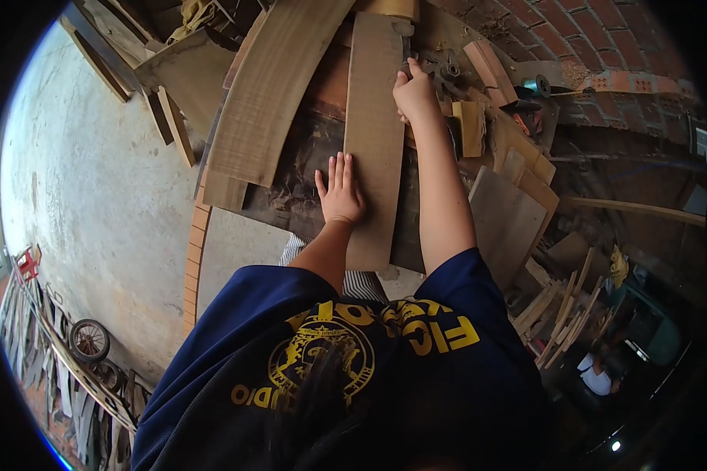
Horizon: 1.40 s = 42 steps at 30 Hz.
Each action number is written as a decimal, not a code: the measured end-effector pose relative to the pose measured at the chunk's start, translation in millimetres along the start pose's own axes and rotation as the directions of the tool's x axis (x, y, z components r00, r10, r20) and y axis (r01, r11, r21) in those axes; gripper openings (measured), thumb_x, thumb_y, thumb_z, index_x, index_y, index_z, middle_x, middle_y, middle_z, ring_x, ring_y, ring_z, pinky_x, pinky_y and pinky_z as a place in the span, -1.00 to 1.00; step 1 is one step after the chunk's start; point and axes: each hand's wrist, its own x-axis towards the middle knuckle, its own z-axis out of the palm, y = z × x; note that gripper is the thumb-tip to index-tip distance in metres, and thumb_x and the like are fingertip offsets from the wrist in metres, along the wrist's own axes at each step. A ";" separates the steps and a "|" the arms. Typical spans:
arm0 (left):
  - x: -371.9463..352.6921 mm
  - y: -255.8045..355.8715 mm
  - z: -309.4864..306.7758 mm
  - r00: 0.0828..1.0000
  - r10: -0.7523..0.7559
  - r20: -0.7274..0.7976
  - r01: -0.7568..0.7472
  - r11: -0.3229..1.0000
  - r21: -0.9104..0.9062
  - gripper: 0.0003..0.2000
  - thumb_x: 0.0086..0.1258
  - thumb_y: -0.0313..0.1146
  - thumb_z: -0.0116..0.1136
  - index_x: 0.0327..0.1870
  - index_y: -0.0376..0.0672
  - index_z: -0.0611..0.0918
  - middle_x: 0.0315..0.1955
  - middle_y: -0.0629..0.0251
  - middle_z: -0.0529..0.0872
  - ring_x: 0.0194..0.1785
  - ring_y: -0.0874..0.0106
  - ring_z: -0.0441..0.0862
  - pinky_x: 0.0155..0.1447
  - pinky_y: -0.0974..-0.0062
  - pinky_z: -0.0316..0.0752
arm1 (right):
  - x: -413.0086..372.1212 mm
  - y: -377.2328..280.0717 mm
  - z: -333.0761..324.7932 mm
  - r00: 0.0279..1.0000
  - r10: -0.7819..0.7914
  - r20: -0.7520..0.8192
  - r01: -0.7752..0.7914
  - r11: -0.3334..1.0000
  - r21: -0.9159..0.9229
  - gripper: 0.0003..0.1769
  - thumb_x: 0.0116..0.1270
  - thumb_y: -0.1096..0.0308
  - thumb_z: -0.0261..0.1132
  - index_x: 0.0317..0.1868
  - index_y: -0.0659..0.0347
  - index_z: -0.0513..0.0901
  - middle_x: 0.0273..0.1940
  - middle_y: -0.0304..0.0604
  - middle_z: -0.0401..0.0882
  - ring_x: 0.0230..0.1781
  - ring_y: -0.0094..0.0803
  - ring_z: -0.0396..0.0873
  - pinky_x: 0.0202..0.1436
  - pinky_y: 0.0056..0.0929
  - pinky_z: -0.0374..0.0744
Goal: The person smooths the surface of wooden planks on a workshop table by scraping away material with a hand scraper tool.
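A long flat board (375,133) runs from near the person's waist up across the dark workbench (302,169). My left hand (341,190) lies at the left edge of this board, fingers stretched out and pointing away. Higher up, my right hand (415,93) is closed at the board's right edge, near its far end. Its fingers are wrapped round a small dark thing, mostly hidden by the hand, that I cannot make out. To the left, a wide curved board (279,90) rests on the bench.
Wood offcuts, a yellowish block (470,128) and a wire spool (536,85) lie to the right, by a brick wall (597,39). Boards lean at the upper left. A wheel (89,341) stands at the lower left. Another person (595,375) is at the lower right.
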 end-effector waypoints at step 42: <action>-17.6 -55.8 -3.0 0.914 0.401 0.065 -0.401 0.916 -0.018 -0.38 0.46 -0.12 -0.23 0.51 -0.11 0.04 0.49 0.08 0.07 0.56 0.25 -0.06 0.52 -0.05 -0.38 | -497.7 259.9 52.8 0.953 0.178 0.247 -0.155 0.982 -0.111 -0.35 0.44 0.16 0.09 0.49 -0.30 0.10 -0.55 0.03 0.46 -0.53 -0.13 0.55 -0.38 -0.23 0.51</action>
